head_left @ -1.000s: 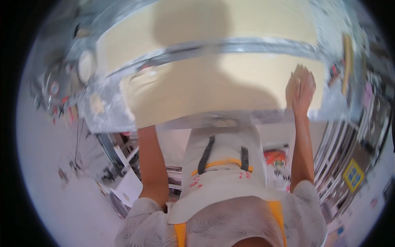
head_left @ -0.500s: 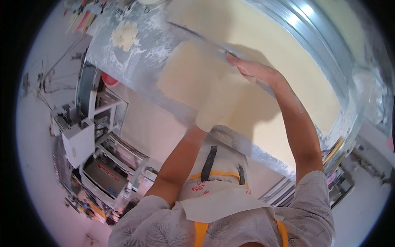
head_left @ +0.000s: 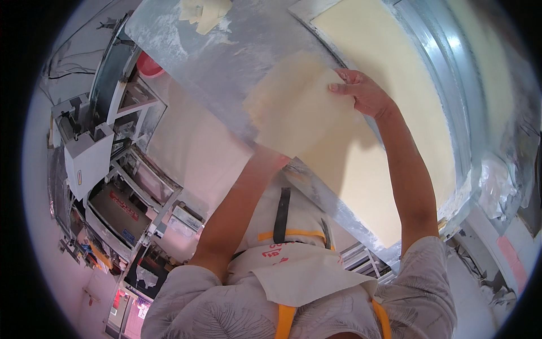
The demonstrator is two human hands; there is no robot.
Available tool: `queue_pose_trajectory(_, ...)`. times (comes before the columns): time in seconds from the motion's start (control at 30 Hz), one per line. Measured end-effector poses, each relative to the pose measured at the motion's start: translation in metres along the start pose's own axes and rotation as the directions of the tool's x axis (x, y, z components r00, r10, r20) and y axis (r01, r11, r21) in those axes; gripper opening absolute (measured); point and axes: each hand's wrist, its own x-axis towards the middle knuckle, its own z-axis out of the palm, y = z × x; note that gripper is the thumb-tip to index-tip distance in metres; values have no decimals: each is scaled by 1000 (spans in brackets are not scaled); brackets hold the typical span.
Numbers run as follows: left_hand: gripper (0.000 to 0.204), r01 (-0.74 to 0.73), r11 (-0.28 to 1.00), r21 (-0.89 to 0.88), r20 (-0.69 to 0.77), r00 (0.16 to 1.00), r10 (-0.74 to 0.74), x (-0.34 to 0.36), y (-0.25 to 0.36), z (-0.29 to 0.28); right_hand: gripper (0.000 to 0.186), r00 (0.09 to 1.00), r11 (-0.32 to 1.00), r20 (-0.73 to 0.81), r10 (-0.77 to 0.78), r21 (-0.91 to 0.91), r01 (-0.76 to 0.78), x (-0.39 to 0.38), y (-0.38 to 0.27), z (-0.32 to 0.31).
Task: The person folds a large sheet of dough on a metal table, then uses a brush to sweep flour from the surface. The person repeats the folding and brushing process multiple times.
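Fingers point(head_left: 342, 86) of the right hand point(head_left: 364, 93) lie stretched and open, pressed flat on the far right corner of a loose dough sheet point(head_left: 299, 110), not pinching it. The left hand is hidden under that sheet; only its forearm shows, rising from below to the sheet's near edge, so whether those fingers are open or closed cannot be told. The sheet sits tilted, partly over the floured metal worktop point(head_left: 226, 56) and partly over the long dough band point(head_left: 395, 113) that runs along the trough to the right. To handle it well, I judge the sheet wants broad support from beneath and a light flat palm on top, moved slowly so the thin dough neither stretches nor folds on itself, with both edges kept level. Dough scraps point(head_left: 206, 12) lie at the worktop's far end, well apart from both hands.
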Motion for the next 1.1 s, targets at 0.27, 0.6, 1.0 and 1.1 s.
queue_pose_trajectory(0.27, 55, -44, 940, 338, -298, 943, 151, -2, 42, -12, 59, 957, 961, -192, -218, -213, 176, 36, 8, 3)
queue_pose_trajectory(0.6, 34, -53, 501, 864, -257, 809, 529, 7, 44, -21, 57, 820, 778, -350, -453, -604, 172, 63, 5, 14)
queue_pose_trajectory(1.0, 54, -469, -686, 556, 632, 775, -18, 40, 25, 6, 62, 580, 288, -392, -714, -920, -267, -56, 181, 120)
queue_pose_trajectory(1.1, 74, -522, -739, 426, 585, 782, -215, 77, 13, 7, 65, 633, 306, -449, -631, -894, -328, -65, 215, 127)
